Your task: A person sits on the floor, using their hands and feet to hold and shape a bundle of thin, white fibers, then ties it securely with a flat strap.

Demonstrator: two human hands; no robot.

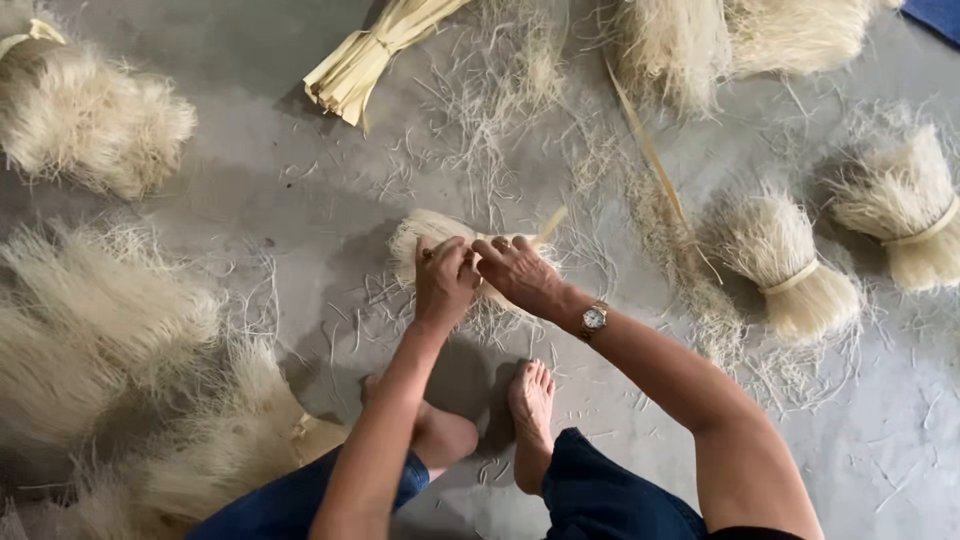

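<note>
A grey concrete floor (250, 190) carries pale fibre heaps (90, 330) at left and tied bundles (785, 262) at right. At centre lies a small fibre bundle (425, 235); the left hand (443, 280) and right hand (518, 275) each have their grip closed on it, above bare feet (530, 400).

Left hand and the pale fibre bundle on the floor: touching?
Touching. Head view: left hand lies on the fibre bundle, fingers curled over it, no gap; right hand grips alongside.

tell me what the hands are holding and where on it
Both the left hand and the right hand grip a small bundle of pale fibres on the floor, around its middle.
</note>
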